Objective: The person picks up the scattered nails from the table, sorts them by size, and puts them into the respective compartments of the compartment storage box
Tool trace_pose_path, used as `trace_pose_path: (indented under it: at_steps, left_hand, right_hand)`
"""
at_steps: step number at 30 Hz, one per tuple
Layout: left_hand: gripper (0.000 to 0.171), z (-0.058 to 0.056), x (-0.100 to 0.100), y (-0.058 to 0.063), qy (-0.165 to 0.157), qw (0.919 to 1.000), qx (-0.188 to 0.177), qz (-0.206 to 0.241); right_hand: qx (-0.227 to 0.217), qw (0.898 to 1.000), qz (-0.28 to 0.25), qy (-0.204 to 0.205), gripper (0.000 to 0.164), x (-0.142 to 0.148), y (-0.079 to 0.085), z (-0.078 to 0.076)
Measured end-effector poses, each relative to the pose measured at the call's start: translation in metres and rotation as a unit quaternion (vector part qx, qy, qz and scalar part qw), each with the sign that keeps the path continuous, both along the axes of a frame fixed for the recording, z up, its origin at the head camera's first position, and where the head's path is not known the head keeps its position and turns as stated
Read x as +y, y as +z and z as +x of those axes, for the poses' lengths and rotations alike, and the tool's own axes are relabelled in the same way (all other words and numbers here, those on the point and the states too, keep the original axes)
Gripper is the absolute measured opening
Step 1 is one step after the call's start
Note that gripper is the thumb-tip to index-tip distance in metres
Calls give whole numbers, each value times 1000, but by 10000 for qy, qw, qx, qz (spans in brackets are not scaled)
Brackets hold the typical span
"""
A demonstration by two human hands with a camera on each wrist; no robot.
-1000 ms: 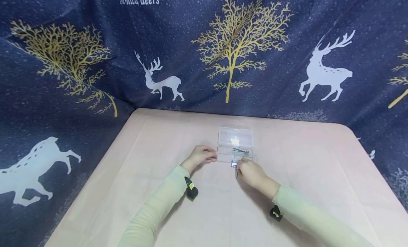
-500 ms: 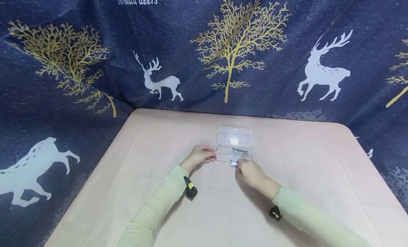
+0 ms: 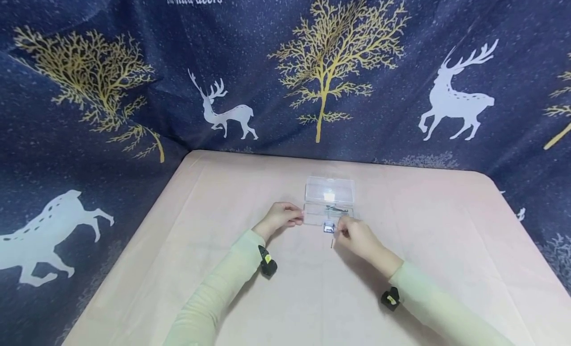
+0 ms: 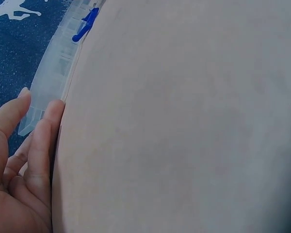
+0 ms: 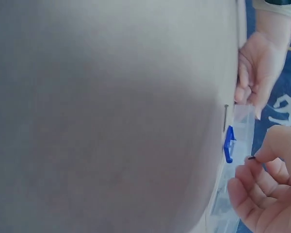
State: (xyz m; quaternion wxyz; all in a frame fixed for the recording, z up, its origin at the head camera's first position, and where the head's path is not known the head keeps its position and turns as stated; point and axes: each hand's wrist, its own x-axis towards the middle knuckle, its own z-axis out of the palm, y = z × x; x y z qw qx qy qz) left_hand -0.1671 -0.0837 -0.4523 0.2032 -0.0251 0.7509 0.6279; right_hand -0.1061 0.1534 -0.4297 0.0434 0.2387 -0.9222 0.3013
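A clear plastic box (image 3: 314, 219) with a blue latch (image 3: 328, 227) at its front lies with its lid (image 3: 317, 190) raised back. Dark green slender pieces (image 3: 337, 209) show in its rear right part. My left hand (image 3: 281, 215) holds the box's left end; in the left wrist view the thumb and fingers (image 4: 44, 150) lie on either side of the corner. Near the box's right front, my right hand (image 3: 357, 237) pinches a small dark thing (image 5: 251, 158), mostly hidden by the fingertips. A thin metal pin with a small head, like a nail or screw (image 5: 226, 116), lies before the latch.
A pale pink cloth (image 3: 250, 187) covers the table. Behind and to the left hangs a dark blue curtain (image 3: 379, 113) printed with deer and trees. The raised lid stands behind the box's compartments.
My right hand has shifted slightly right, away from the blue latch, and more of the latch and the metal pin shows. The left hand stays at the box's end.
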Motion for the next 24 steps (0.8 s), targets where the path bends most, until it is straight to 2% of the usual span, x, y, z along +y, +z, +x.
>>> trace_pose_path:
  at_steps: [3,7,13,19,24]
  left_hand:
    - [25,1,0,1,-8,10000,38,-28]
    - [25,1,0,2,-2,10000,26,-23]
    - [25,0,0,2,0,10000,21,-6]
    - [28,-4,8,2,-201,9997,48,151]
    - [25,-2,7,-3,7,9998,73,-160]
  right_hand:
    - [-389,9977,-524,-180,15,4,1,-1]
    - [-720,9897,-1181,-370,26,9,2,-3]
    - [-1287,9761,-1711,-369,20,15,6,-7]
    - [-1946,9526,-2289,-483,20,29,13,-9]
    - [-2462,9247,-2882,-358,26,30,17,-12]
